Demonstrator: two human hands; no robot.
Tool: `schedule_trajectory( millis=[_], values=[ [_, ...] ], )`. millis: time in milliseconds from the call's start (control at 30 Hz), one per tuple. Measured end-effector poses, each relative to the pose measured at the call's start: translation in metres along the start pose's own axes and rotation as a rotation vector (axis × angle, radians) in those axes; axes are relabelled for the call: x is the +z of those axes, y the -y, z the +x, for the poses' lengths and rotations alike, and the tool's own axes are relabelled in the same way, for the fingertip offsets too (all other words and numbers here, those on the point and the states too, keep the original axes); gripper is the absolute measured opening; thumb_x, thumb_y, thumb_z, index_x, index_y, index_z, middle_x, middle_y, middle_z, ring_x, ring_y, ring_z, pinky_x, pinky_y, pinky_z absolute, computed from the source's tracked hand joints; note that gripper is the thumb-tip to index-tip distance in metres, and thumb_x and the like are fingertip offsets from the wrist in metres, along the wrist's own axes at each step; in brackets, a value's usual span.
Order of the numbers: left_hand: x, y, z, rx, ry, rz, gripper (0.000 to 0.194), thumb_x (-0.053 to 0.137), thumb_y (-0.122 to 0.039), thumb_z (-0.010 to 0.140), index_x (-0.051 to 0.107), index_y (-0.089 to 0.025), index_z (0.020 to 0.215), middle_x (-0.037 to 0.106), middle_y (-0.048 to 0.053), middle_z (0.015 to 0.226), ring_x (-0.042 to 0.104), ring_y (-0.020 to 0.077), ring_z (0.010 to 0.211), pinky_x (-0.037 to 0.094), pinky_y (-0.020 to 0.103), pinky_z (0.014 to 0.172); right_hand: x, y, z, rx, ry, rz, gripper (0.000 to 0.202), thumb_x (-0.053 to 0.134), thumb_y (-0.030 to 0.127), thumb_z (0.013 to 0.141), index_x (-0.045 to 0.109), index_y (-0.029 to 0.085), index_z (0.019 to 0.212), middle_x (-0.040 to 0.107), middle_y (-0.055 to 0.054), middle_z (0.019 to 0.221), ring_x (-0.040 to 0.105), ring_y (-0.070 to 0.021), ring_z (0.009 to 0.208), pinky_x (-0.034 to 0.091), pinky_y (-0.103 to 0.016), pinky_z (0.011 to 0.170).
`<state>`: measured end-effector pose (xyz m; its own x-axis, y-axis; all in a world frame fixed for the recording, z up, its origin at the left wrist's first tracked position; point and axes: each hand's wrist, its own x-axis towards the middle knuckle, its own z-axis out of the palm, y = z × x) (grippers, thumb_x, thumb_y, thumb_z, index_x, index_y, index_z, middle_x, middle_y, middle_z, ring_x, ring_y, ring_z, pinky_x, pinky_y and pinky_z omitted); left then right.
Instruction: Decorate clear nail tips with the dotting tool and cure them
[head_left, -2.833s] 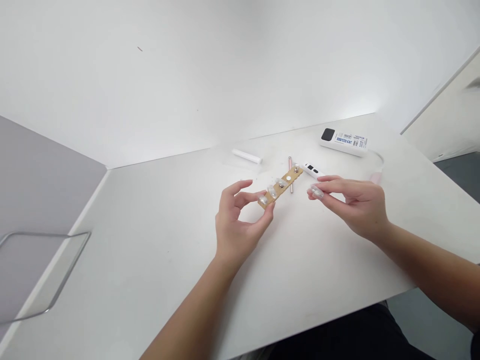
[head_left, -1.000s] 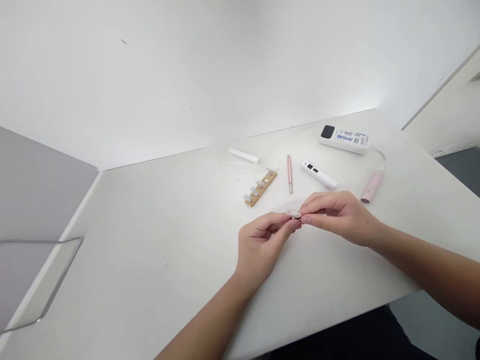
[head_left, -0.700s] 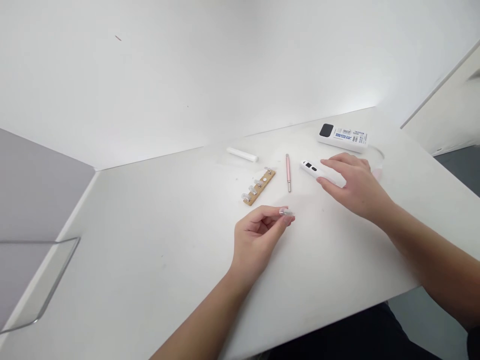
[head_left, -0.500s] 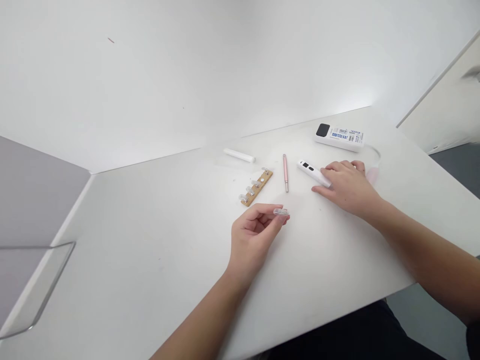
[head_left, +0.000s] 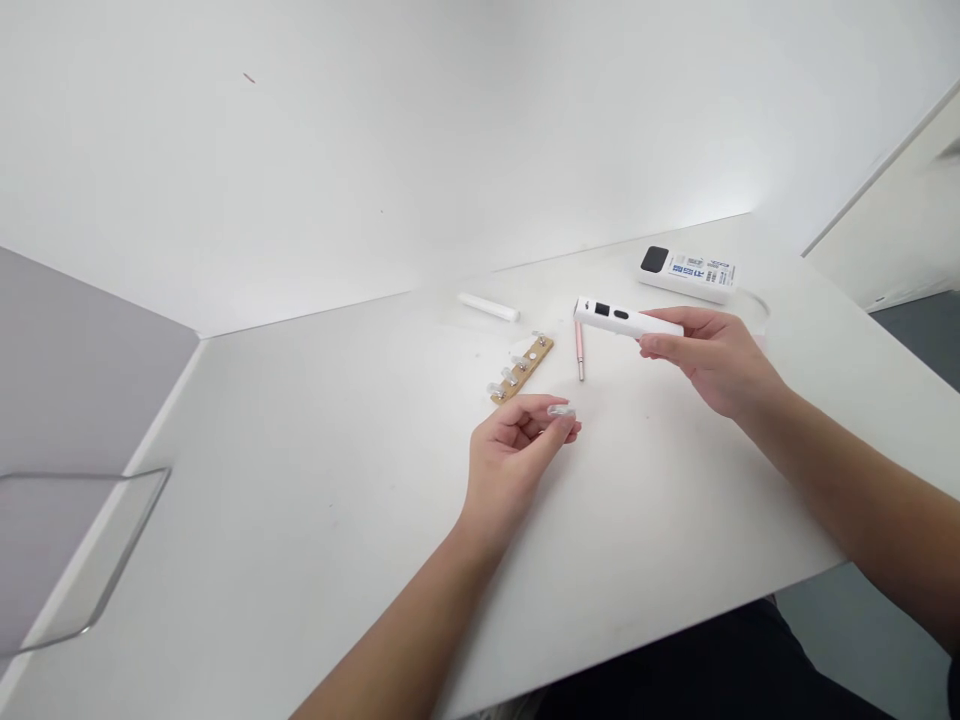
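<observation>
My left hand (head_left: 517,445) pinches a clear false nail (head_left: 560,410) between thumb and fingertips, low over the white table. In my right hand (head_left: 716,360) is a slim white handheld nail lamp (head_left: 616,317) with a small dark screen and a dark button, lifted off the table and pointing left. Just beyond my left hand lies a wooden strip (head_left: 534,362) bearing several clear false nails (head_left: 509,376) on small metal posts. A pink pen-like brush (head_left: 579,350) lies near the strip, its upper end hidden behind the lamp.
A white stick (head_left: 489,306) lies behind the wooden strip. Toward the back right is a white box-shaped device (head_left: 688,274) with a dark square, printed labels and a pale cord. White wall panels (head_left: 337,150) bound the table's back. A bent metal frame (head_left: 127,545) stands at the left.
My right hand has closed on the nail lamp and raised it from the table, moving it slightly left over the brush. My left hand still pinches the false nail, nearly unmoved.
</observation>
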<state>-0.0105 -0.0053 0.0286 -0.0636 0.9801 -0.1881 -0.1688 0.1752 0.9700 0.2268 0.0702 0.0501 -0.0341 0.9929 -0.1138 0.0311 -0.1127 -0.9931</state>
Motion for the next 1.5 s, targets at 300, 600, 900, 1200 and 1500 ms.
schedule_trajectory(
  millis=[300,600,900,1200,1500],
  values=[
    [0.000,0.000,0.000,0.002,-0.009,0.035,0.019,0.089,-0.033,0.076,0.077,-0.021,0.084,0.076,0.003,0.082,0.076,0.0197,0.076,0.069,0.038,0.078,0.005,0.010,-0.007,0.114,0.020,0.440,0.023,0.086,0.027,0.076,0.064,0.025,0.071,0.048,0.002,0.073,0.049,-0.0142,0.067,0.057,-0.032,0.071],
    [-0.002,0.002,0.003,0.009,-0.009,0.057,0.015,0.088,-0.029,0.076,0.076,-0.021,0.082,0.075,0.001,0.080,0.076,0.0173,0.074,0.068,0.033,0.076,0.009,0.004,-0.009,0.240,0.019,0.585,0.005,0.081,0.025,0.079,0.077,0.023,0.076,0.049,0.000,0.073,0.041,-0.0119,0.063,0.057,-0.031,0.069],
    [-0.001,0.000,0.000,0.034,0.012,0.126,0.018,0.087,-0.032,0.076,0.075,-0.020,0.084,0.075,0.002,0.077,0.077,0.0205,0.073,0.068,0.037,0.074,0.014,0.011,-0.019,0.267,0.186,0.505,0.029,0.081,0.050,0.076,0.077,0.028,0.096,0.050,0.005,0.062,0.031,-0.0086,0.046,0.038,-0.026,0.043],
    [0.000,0.002,0.001,0.048,-0.001,0.191,0.015,0.086,-0.031,0.075,0.078,-0.021,0.083,0.076,0.003,0.077,0.073,0.0180,0.071,0.064,0.031,0.068,0.013,0.005,-0.018,0.134,0.198,0.395,0.011,0.083,0.034,0.079,0.082,0.023,0.080,0.042,0.008,0.044,0.034,-0.0073,0.042,0.039,-0.024,0.043],
    [0.000,0.009,0.003,0.061,0.068,0.298,0.013,0.083,-0.032,0.077,0.079,-0.021,0.082,0.080,0.005,0.082,0.076,0.0201,0.076,0.066,0.033,0.074,0.016,0.006,-0.036,-0.042,0.222,0.033,0.005,0.078,0.021,0.079,0.081,0.019,0.075,0.067,0.001,0.048,0.060,-0.0148,0.038,0.049,-0.027,0.039]
  ],
)
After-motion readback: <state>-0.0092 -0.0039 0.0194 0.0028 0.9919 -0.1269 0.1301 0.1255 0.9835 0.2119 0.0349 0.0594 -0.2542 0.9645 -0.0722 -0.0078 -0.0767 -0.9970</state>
